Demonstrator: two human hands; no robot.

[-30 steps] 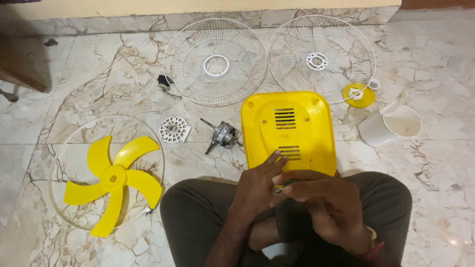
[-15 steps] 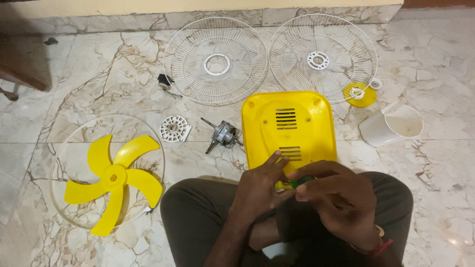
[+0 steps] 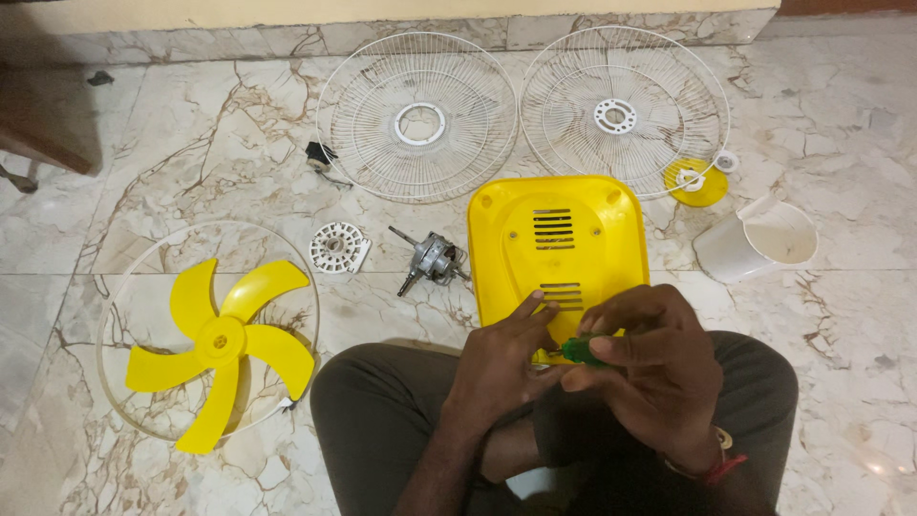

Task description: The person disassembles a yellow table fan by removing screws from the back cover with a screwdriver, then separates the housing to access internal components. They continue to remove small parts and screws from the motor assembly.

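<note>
Single head-worn view, looking steeply down from above the lap, close on both hands at 6 o'clock, marble floor [image 3: 841, 115] stretching toward 12 o'clock.

Your yellow fan motor cover [image 3: 559, 250] lies flat on the marble floor, its near edge against your lap. It is squarish with rounded corners, with two slotted vent groups down its middle. The green-handled screwdriver [image 3: 580, 351] sits over that near edge, only its translucent green handle showing.
</note>
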